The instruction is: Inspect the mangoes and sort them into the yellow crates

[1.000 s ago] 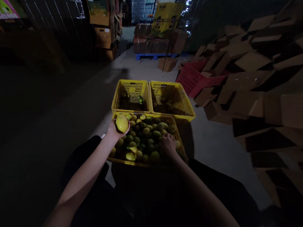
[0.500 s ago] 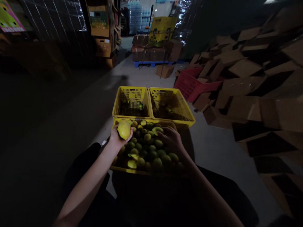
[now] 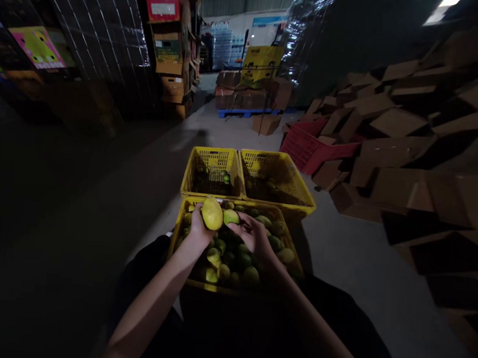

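Note:
A large yellow lemon (image 3: 212,213) rests in my left hand (image 3: 200,225), its fingers wrapped round the fruit. Close beside it on the right, my right hand (image 3: 254,233) grips a smaller green-yellow lemon (image 3: 231,217) between thumb and fingers. Both hands are over the near yellow crate (image 3: 215,288), which holds many green and yellow fruits (image 3: 251,276). Behind it stand two more yellow crates, the left one (image 3: 213,195) and the right one (image 3: 277,204), each with a few fruits low inside.
A red crate (image 3: 308,150) lies among a heap of cardboard boxes (image 3: 396,153) on the right. Farther back, a blue pallet (image 3: 245,113) bears wrapped goods and a yellow box (image 3: 261,65). Stacked boxes (image 3: 170,54) stand at the back left.
My right hand has come left and up out of the fruits with a green-yellow lemon. My left hand, still holding the large lemon, has moved slightly right. The view has tilted up a little.

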A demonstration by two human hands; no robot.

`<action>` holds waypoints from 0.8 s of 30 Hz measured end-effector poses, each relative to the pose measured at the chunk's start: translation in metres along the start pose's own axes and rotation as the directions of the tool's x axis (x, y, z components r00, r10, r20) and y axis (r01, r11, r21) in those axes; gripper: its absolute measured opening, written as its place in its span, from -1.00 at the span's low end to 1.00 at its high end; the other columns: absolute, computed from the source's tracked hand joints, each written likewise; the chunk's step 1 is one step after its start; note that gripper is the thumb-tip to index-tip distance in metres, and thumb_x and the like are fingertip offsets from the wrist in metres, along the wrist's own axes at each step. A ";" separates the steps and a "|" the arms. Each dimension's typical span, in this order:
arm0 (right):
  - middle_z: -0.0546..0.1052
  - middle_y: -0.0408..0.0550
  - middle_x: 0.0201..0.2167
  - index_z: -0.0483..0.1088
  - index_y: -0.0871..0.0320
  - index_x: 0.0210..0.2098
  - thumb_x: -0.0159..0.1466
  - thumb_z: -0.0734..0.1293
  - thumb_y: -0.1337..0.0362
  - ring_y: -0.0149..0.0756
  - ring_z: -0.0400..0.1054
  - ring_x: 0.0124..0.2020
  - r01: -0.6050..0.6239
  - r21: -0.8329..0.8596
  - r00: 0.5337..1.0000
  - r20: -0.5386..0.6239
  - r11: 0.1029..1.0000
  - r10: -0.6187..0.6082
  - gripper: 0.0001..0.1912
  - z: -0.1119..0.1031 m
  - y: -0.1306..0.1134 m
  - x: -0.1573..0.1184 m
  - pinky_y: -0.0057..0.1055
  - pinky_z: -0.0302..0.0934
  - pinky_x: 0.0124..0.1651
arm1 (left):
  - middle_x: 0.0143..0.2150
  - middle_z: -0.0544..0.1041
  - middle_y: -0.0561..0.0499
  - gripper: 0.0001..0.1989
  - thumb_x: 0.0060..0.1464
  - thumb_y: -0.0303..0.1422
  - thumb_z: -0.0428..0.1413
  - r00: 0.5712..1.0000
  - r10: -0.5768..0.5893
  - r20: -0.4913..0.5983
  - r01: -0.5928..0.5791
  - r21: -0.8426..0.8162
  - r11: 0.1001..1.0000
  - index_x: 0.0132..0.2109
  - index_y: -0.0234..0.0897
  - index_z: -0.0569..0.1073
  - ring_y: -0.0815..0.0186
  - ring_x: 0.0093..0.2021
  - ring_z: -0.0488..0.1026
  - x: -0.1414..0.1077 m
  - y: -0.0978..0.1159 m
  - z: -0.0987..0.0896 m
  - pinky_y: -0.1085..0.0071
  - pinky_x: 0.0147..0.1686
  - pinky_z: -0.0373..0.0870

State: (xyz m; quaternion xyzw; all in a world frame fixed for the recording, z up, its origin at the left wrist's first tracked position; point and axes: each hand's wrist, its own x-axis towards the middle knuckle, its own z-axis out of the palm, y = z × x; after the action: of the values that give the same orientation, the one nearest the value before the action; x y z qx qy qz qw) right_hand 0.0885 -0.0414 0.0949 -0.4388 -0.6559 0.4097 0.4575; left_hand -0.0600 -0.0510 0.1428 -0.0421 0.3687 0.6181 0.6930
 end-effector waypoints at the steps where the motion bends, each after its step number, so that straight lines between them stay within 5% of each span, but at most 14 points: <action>1: 0.59 -0.02 -0.31 0.49 0.17 -0.18 0.06 0.42 0.05 -0.19 0.46 -0.36 0.000 0.005 1.000 0.005 1.000 0.000 -0.60 0.000 -0.001 0.000 -0.30 0.38 -0.30 | -0.45 0.54 0.01 -0.77 0.19 -0.29 -0.05 1.000 0.004 -0.009 -0.004 -0.002 1.000 -0.23 -0.24 0.47 0.28 -0.46 0.47 0.000 0.001 0.001 0.36 -0.41 0.39; 8: 0.58 -0.06 -0.32 0.45 0.13 -0.24 -0.11 0.53 0.13 -0.20 0.45 -0.30 -0.083 0.202 0.996 0.062 0.976 0.072 -0.54 0.000 -0.006 0.001 -0.34 0.36 -0.29 | -0.53 0.51 -0.01 -0.69 0.22 -0.27 -0.12 0.998 -0.067 0.018 0.067 0.015 0.998 -0.28 -0.27 0.47 0.27 -0.55 0.44 0.003 0.003 -0.001 0.35 -0.51 0.38; 15: 0.54 -0.08 -0.28 0.37 0.11 -0.28 -0.09 0.52 0.18 -0.25 0.44 -0.27 -0.159 0.465 0.987 0.091 0.871 0.132 -0.59 -0.004 -0.012 0.004 -0.36 0.35 -0.21 | -0.51 0.51 -0.01 -0.73 0.20 -0.31 -0.09 0.993 -0.109 0.042 0.112 -0.087 0.990 -0.30 -0.29 0.47 0.32 -0.55 0.45 0.001 0.003 -0.001 0.41 -0.49 0.38; 24: 0.56 -0.07 -0.21 0.38 0.09 -0.21 -0.13 0.54 0.19 -0.18 0.45 -0.18 -0.153 0.368 0.985 0.132 0.917 0.112 -0.50 0.001 -0.004 0.002 -0.27 0.34 -0.09 | -0.48 0.53 -0.05 -0.70 0.16 -0.32 -0.13 0.989 -0.022 0.145 0.046 -0.168 0.985 -0.31 -0.31 0.47 0.30 -0.47 0.49 0.000 0.003 -0.005 0.43 -0.39 0.44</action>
State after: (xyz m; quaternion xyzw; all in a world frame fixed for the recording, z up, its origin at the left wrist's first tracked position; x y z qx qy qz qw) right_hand 0.0864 -0.0406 0.0985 -0.3632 -0.5575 0.5814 0.4683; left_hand -0.0653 -0.0527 0.1401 -0.0636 0.2631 0.6369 0.7219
